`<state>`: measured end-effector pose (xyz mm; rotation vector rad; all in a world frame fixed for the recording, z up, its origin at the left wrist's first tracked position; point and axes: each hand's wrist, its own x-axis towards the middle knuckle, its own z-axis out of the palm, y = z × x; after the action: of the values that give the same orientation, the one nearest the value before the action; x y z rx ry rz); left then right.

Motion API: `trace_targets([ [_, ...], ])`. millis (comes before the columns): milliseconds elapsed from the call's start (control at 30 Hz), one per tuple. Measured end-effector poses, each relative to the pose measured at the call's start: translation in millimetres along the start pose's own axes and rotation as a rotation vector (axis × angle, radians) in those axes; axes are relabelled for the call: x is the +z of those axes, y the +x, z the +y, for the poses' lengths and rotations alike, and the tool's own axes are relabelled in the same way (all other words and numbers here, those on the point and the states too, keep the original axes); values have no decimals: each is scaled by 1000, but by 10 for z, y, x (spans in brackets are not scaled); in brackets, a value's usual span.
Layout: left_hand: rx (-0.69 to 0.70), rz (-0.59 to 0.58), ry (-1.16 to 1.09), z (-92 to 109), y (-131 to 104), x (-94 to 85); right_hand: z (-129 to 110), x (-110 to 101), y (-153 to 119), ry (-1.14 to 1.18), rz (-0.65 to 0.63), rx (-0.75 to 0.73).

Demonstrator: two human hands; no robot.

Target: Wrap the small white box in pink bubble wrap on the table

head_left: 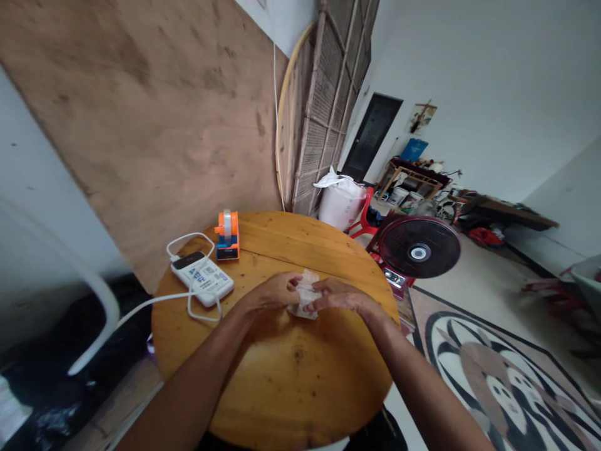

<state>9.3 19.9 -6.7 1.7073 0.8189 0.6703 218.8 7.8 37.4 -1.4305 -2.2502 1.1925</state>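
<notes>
Over the middle of the round wooden table (300, 369), both hands are on a small whitish, translucent wrapped bundle (307, 294), which looks like bubble wrap or thin plastic. My left hand (278, 291) grips its left side, with the thumb near its top. From the right, the fingers of my right hand (335, 295) close on the other side of it. What lies inside the wrapping cannot be made out. An orange and blue tape dispenser (228, 235) with a roll of clear tape stands toward the back left of the table.
A white power bank (201, 279) with white cables lies left on the table. A dark round fan (419, 247) stands beyond the right edge. Behind the table are a white sack (342, 203), a red chair (364, 219) and a woven panel (323, 106).
</notes>
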Motion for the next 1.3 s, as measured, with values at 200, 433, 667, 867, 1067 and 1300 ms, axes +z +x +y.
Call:
trace_targets([
  [200,79,-124,92,143,-120,81,42,48,-31,-96,-50,7],
  [433,75,38,231,124,-118,128,51,12,-64,-72,-37,2],
  [667,23,-4,144,38,-86,128,401,24,-80,220,351,215],
  [867,24,-76,51,59,-97,131,465,151,182,264,329,327],
  [1067,3,-90,51,143,-127,112,422,229,306,398,401,171],
  [1300,29,-109,-15,116,-127,138,359,317,146,628,423,30],
])
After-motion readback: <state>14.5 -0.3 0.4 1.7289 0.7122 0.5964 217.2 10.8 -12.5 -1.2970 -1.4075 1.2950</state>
